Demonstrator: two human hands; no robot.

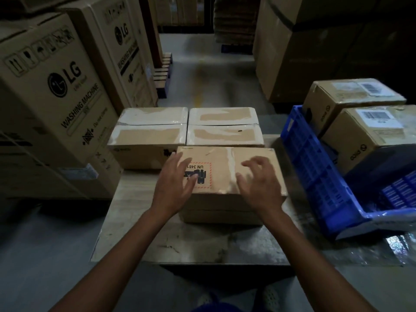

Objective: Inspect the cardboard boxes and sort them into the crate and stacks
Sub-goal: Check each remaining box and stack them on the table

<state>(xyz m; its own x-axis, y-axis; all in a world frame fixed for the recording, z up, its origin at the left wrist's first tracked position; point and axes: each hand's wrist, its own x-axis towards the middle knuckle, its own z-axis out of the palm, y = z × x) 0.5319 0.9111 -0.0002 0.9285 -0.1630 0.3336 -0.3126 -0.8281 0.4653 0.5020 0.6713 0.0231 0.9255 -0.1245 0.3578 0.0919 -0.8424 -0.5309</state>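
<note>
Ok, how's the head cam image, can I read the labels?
Head view: dim, corners near black; edges bent by the wide lens; left hand and right hand slightly blurred; tape on far boxes glares white; near box label partly hidden, part readable.

blue garment, pale mesh shoes

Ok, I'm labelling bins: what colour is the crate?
The crate is blue; the head view shows it.
</note>
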